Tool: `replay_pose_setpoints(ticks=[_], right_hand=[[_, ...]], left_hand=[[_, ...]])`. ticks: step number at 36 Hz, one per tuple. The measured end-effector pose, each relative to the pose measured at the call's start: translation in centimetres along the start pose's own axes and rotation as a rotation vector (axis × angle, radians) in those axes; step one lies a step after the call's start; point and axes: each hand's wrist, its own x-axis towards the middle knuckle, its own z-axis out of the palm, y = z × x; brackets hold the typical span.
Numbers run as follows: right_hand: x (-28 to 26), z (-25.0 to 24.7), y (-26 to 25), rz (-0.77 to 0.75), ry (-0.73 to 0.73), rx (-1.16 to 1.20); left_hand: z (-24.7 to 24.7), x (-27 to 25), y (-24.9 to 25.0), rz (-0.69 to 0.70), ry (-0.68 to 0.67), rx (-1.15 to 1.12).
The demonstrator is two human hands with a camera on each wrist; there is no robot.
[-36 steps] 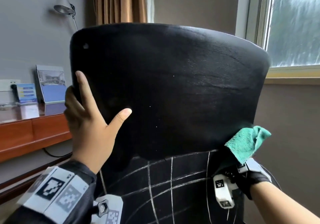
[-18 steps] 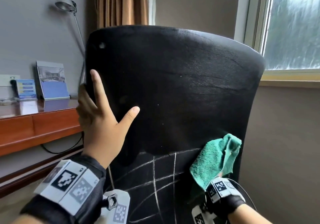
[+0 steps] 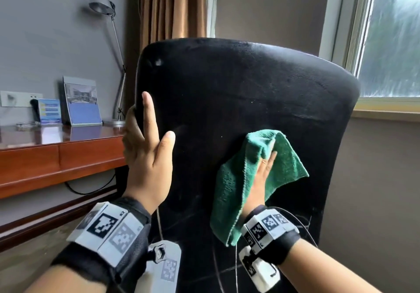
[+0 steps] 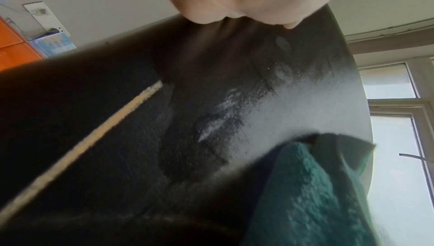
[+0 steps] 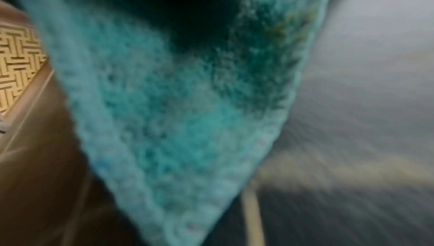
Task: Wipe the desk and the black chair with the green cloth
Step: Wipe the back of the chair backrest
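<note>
The black chair (image 3: pixel 238 93) faces away from me, its tall backrest filling the head view. My left hand (image 3: pixel 147 152) holds the backrest's left edge: index finger and thumb lie straight on the back, the other fingers wrap round the edge. My right hand (image 3: pixel 261 179) lies flat on the middle of the backrest and presses the green cloth (image 3: pixel 288 163) against it. A fold of cloth covers its fingertips and thumb. The left wrist view shows the chair (image 4: pixel 117 157) and the cloth (image 4: pixel 305 185). In the blurred right wrist view the cloth (image 5: pixel 176 101) hangs close up. The red-brown desk (image 3: pixel 56 156) stands at left.
On the desk stand a grey lamp (image 3: pixel 102 4), a framed card (image 3: pixel 81 102) and a small blue card (image 3: pixel 49 111). A cable (image 3: pixel 91 188) hangs under the desk. Brown curtain (image 3: pixel 172 6) behind the chair, window (image 3: pixel 391 38) at upper right, brown wall below it.
My right hand has carried the cloth from the backrest's lower right edge up and left onto its middle. The left hand has kept its hold on the left edge.
</note>
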Motion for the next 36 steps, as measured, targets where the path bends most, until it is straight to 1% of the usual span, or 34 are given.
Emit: replay_pose_setpoints(ticks=[1, 2, 3, 6, 8, 9, 10, 13, 16, 18, 21, 23, 26, 28, 31, 34, 36], right_hand=[[0.8, -1.2, -1.8, -0.150, 0.042, -0.033], [1.5, -2.0, -3.4, -0.209, 0.052, -0.037], [1.5, -1.5, -3.2, -0.253, 0.038, -0.025], [1.8, -1.9, -5.4, -0.267, -0.105, 0.012], [2.1, -2.8, -7.2, -0.245, -0.313, 0.098], [2.2, -2.9, -7.6, -0.234, -0.393, 0.121], [2.3, -2.8, -8.0, -0.254, -0.415, 0.093], [2.2, -1.9, -8.7, -0.374, -0.296, -0.039], [2.3, -1.0, -9.4, -0.467, -0.273, -0.166], [2.4, -1.0, -10.1, -0.526, -0.251, -0.190], [2.3, -0.9, -11.1, -0.597, -0.232, -0.161], [2.0, -0.6, -11.7, -0.634, -0.200, -0.153], [1.0, 0.0, -12.1, -0.675, -0.230, -0.107], [0.2, 0.2, -12.3, -0.717, -0.260, -0.023], [-0.8, 0.1, -12.4, -0.769, -0.264, 0.075], [-1.6, 0.7, -11.7, -0.820, -0.298, 0.026], [-1.7, 1.0, -11.4, -0.859, -0.344, 0.029]], left_hand=[[-0.2, 0.0, 0.1, -0.006, -0.020, -0.018], [-0.4, -0.1, 0.0, -0.001, -0.030, -0.049], [-0.5, 0.0, -0.2, 0.002, -0.033, -0.054], [-0.9, 0.0, -0.8, 0.029, -0.027, -0.053], [-1.1, 0.1, -1.1, 0.034, -0.028, -0.048], [-1.1, 0.2, -1.1, 0.040, -0.028, -0.036], [-1.2, 0.3, -1.3, 0.047, -0.026, -0.024], [-1.3, 0.2, -1.6, 0.068, -0.028, 0.002], [-1.4, -0.1, -1.6, 0.079, -0.040, -0.014], [-1.4, -0.4, -1.5, 0.099, -0.049, -0.032], [-1.4, -0.3, -1.3, 0.117, -0.060, -0.073], [-1.4, -0.4, -1.3, 0.109, -0.047, -0.142], [-1.7, -0.6, -1.2, 0.096, -0.006, -0.259], [-2.0, -0.7, -1.2, 0.111, 0.009, -0.262], [-2.6, -0.6, -1.8, 0.119, -0.018, -0.240], [-3.3, -0.7, -2.4, 0.111, -0.057, -0.202], [-3.5, -0.9, -3.0, 0.073, -0.089, -0.208]])
